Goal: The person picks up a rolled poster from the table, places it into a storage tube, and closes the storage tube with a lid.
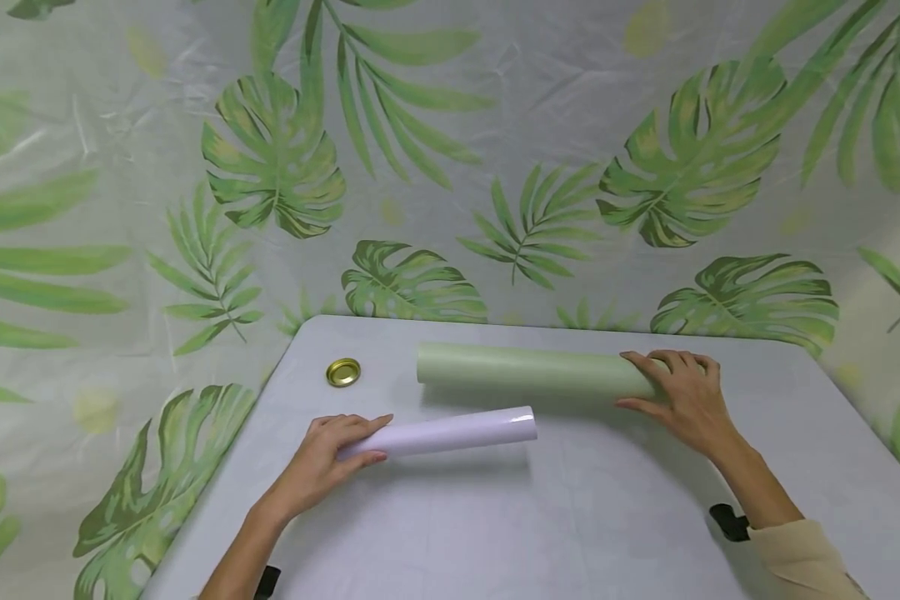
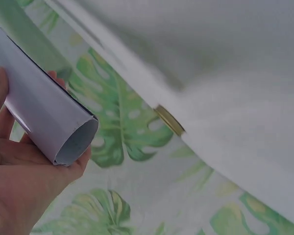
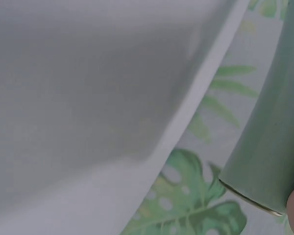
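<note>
On the grey tabletop [image 1: 607, 517], roughly mid-surface, two rolled-up sheets lie almost parallel — a slim glossy white roll [image 1: 450, 433] nearer the person and a fatter pale green roll [image 1: 525, 372] just behind it, close but not touching. The left hand [image 1: 330, 458] has its fingers curled round the near end of the white roll, thumb on one side and fingers wrapped over the top; the left wrist view shows the open tube end [image 2: 76, 142] sitting right in the palm [image 2: 24, 186], so that's a proper grip. The right hand [image 1: 678, 396] sits over the right end of the green roll, fingers bent over the top and thumb down on the near side — looks like a hold rather than a flat press, though the right wrist view only catches the roll's edge [image 3: 264, 161] and a sliver of finger, so I can't tell how tight it is.

My read: this is the grab-both-rolls stage, both of them lying on the table, nothing unrolled yet. Whatever comes next needs an even grip so the rolls don't spring open or roll off — the white one looks slick.

Further out, a small gold metal lid [image 1: 342, 372] lies flat near the table's back left corner, well clear of both hands. A leaf-print cloth [image 1: 270, 158] hangs all around as backdrop. Dark straps show at both wrists, and a beige sleeve [image 1: 802, 562] covers the right arm.
</note>
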`<action>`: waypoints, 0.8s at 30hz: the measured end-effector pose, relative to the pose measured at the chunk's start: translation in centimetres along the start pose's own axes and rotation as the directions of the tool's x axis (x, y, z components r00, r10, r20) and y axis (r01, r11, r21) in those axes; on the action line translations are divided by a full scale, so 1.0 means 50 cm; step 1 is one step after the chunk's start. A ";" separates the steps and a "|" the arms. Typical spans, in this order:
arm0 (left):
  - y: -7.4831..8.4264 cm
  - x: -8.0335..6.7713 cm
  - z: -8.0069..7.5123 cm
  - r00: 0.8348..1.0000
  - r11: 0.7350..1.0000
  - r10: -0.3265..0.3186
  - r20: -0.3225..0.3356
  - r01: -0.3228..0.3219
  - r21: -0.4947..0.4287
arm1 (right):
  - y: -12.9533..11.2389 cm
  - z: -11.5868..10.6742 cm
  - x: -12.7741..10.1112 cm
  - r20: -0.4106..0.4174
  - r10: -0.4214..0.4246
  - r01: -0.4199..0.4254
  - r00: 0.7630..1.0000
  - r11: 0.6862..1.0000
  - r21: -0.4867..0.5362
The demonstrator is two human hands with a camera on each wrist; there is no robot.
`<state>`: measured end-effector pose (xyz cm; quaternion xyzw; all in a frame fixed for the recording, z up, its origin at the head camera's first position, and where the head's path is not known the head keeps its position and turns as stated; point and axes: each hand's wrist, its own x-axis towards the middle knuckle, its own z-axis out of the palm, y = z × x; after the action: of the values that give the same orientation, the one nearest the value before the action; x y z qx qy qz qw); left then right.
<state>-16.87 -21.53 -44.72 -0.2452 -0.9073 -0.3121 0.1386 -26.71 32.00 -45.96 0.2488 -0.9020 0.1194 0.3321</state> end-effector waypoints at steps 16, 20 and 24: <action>-0.079 -0.013 -0.099 0.997 0.998 0.004 -0.078 0.001 0.065 | 0.071 -0.078 -0.080 -0.007 0.065 -0.065 0.998 0.998 -0.018; -0.087 -0.017 -0.111 0.995 0.996 0.002 -0.097 0.007 0.086 | 0.079 -0.091 -0.086 -0.018 0.053 -0.054 0.998 0.998 -0.028; -0.097 -0.021 -0.120 0.992 0.993 -0.018 -0.126 0.032 0.110 | 0.085 -0.098 -0.087 -0.018 0.035 -0.036 0.999 0.999 -0.029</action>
<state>-17.97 -29.02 -42.96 -0.2056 -0.9160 -0.2770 0.2047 -23.44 39.07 -45.34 0.2268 -0.9049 0.1141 0.3416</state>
